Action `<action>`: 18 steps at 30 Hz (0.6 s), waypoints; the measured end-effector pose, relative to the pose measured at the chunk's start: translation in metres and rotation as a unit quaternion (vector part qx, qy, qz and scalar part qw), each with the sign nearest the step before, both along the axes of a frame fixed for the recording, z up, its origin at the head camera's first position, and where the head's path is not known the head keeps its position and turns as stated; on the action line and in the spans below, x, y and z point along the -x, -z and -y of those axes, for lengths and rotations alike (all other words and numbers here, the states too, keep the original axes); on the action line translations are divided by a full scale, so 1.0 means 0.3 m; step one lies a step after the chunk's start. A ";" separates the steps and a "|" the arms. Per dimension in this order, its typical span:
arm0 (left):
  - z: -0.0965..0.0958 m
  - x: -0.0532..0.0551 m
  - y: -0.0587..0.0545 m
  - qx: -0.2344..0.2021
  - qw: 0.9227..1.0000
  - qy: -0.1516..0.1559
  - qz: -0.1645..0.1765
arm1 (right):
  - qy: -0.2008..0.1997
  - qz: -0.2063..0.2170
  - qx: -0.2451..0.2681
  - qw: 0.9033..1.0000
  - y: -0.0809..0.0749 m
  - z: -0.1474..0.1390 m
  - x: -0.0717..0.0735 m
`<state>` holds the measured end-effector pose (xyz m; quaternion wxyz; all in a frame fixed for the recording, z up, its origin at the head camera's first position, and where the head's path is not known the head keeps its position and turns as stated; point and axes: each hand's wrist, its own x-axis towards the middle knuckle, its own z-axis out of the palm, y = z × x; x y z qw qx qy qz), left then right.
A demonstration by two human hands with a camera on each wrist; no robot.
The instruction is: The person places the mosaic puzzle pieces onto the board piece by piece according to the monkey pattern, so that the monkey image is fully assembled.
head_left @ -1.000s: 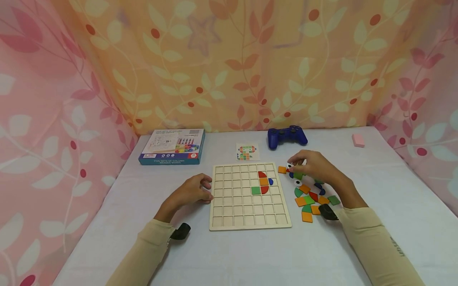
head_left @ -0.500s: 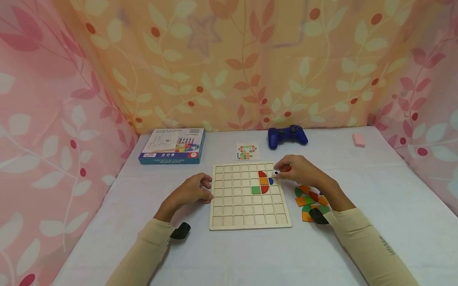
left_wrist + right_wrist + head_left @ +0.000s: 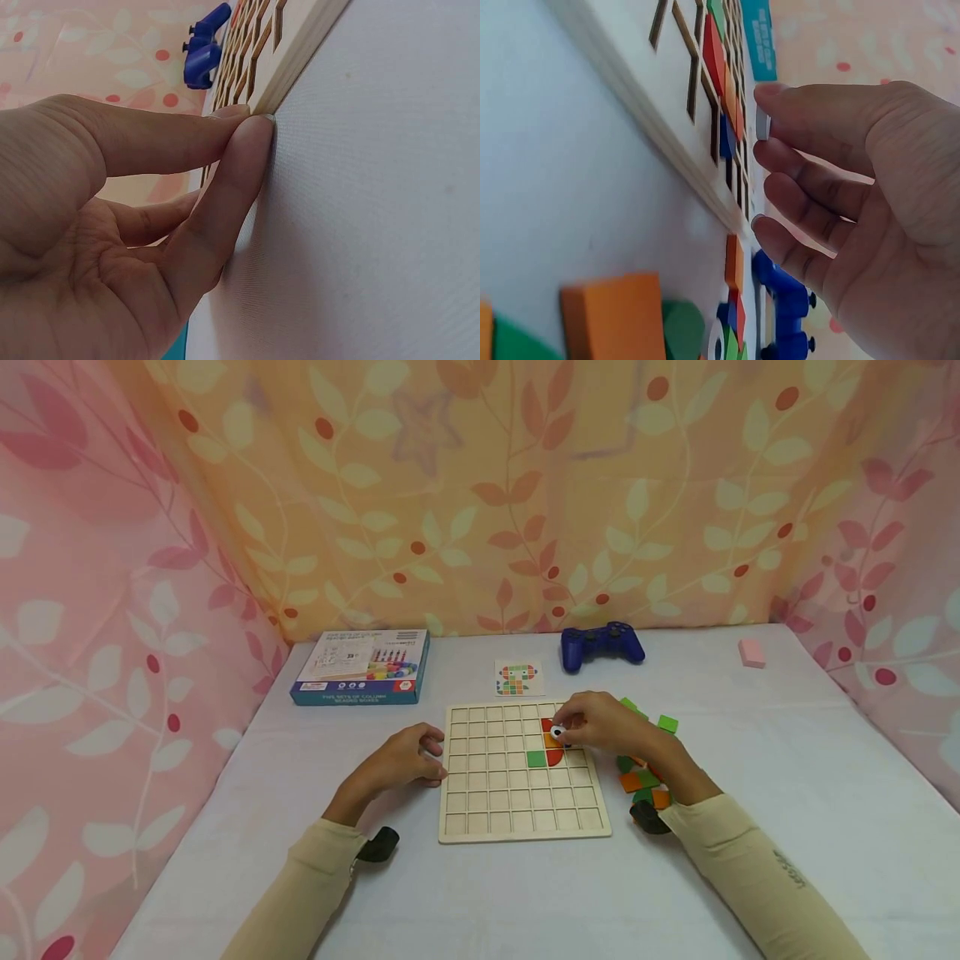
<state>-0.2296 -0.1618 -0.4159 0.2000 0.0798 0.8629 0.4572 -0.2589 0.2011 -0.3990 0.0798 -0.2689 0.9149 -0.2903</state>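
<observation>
A square wooden grid board lies mid-table, holding red, orange, green and blue tiles in its upper right cells. In the head view, my left hand is at the board's left edge. In the left wrist view its thumb and finger pinch the board's edge. My right hand is over the upper right cells, pinching a round white eye piece between thumb and fingertip. In the right wrist view, this piece shows edge-on, above the board's face. The red quarter tile shows below it.
Loose coloured tiles lie right of the board, partly hidden under the right forearm. A pattern card and a blue game controller sit behind the board. A boxed set stands back left, a pink block back right.
My right hand has moved left from the loose tiles onto the board, carrying the eye piece over the orange tile's cell. The left hand has stayed at the board's edge.
</observation>
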 end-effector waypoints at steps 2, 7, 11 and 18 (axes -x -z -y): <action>0.002 -0.001 0.001 -0.002 1.000 0.001 -0.002 | -0.006 0.005 0.003 1.000 0.001 0.018 0.003; 0.004 0.002 0.005 -0.004 1.000 0.003 -0.003 | -0.024 0.009 -0.008 1.000 0.012 0.057 0.012; 0.004 0.003 0.004 -0.004 1.000 0.004 -0.003 | -0.032 0.005 -0.020 0.999 0.018 0.085 0.014; 0.002 -0.001 0.001 -0.004 1.000 -0.001 -0.001 | -0.025 0.025 -0.017 0.999 0.014 0.121 0.008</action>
